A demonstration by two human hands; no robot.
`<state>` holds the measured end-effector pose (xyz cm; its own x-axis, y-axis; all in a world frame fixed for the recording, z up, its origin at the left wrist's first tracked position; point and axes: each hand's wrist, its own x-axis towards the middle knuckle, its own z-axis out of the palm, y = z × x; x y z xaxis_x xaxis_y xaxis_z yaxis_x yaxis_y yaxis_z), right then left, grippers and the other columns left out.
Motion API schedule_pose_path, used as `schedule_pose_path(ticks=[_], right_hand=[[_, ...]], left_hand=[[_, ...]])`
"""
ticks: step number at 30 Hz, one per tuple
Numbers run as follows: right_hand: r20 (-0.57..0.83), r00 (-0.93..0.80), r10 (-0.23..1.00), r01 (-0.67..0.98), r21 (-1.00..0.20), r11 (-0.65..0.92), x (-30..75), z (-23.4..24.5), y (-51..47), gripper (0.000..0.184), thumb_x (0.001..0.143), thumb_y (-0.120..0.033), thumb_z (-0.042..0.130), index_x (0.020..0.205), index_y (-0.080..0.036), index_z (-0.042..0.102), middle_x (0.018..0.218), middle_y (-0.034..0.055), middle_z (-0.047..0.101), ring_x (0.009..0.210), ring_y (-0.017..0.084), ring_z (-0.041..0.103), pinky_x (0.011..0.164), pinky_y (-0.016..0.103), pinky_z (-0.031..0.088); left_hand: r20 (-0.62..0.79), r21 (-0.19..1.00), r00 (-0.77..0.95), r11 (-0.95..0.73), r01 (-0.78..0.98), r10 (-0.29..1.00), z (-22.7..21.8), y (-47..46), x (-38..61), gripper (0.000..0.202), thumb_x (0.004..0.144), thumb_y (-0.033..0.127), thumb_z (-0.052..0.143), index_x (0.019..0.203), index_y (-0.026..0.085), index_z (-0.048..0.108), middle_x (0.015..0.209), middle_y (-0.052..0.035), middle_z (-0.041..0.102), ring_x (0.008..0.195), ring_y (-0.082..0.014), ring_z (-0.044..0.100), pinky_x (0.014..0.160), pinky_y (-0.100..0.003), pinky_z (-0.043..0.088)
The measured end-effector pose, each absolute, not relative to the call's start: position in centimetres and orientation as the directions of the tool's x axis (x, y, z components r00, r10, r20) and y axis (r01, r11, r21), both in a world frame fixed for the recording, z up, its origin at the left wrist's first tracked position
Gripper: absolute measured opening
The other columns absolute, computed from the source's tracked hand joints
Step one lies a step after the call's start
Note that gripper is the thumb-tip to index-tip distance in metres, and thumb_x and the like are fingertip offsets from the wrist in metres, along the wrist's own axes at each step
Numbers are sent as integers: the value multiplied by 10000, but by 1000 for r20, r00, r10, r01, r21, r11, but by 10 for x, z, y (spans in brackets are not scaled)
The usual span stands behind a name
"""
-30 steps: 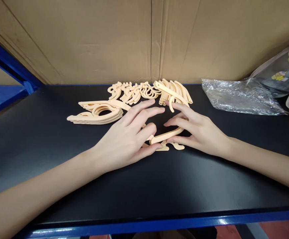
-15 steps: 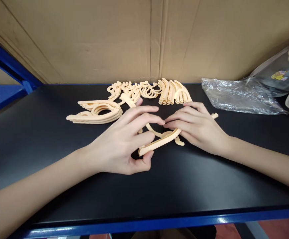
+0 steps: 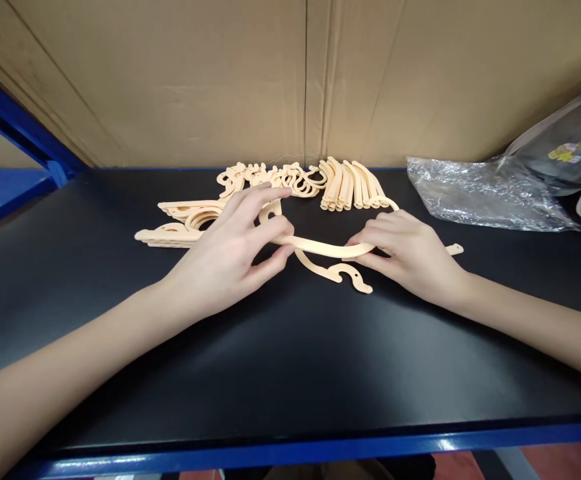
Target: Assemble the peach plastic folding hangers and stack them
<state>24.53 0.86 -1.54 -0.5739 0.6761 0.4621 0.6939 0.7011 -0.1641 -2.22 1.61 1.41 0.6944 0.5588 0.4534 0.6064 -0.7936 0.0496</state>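
A beige, curved hanger arm (image 3: 328, 249) is held level between my two hands, just above the black tabletop. My left hand (image 3: 243, 243) pinches its left end between thumb and fingers. The right end is gripped by my right hand (image 3: 408, 257), with the fingers curled over it. Below and in front of the arm lies a beige hanger hook (image 3: 358, 278), a flat curved piece with a small hole. Another beige end (image 3: 455, 249) sticks out past my right hand; the rest of that piece is hidden. My left hand partly covers a stack of folded hangers (image 3: 165, 235).
Loose hooks (image 3: 298, 179) lie in a pile at the back of the black table (image 3: 290, 373). Beside them sit several curved arms (image 3: 343, 185). A clear plastic bag (image 3: 485, 197) lies at the back right, and a cardboard wall (image 3: 195, 87) stands behind.
The hanger arm has swung from a slant to nearly level and risen away from me. My left hand has moved back and left, now pinching the end. The hook shows more fully.
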Motion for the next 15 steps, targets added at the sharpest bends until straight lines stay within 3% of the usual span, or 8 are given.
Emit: schedule_pose_path(ticks=[5, 15], right_hand=[[443, -552, 706, 693, -228, 684, 245, -17, 4, 226, 931, -365, 589, 848, -185, 698, 692, -18, 629, 612, 114, 554, 526, 244, 330], [408, -611, 678, 686, -154, 711, 247, -15, 2, 323, 985, -398, 479, 869, -189, 697, 728, 7, 690, 645, 132, 619, 536, 245, 348]], left_hand=[[456, 102, 635, -746, 658, 623, 13, 17, -23, 202, 984, 247, 453, 1023, 137, 617, 1283, -153, 560, 1196, -254, 566, 993, -394, 469], [383, 276, 683, -783, 558, 622, 9, 18, -22, 215, 960, 368, 521, 913, 163, 564, 1187, -123, 630, 1141, -242, 603, 948, -384, 486]])
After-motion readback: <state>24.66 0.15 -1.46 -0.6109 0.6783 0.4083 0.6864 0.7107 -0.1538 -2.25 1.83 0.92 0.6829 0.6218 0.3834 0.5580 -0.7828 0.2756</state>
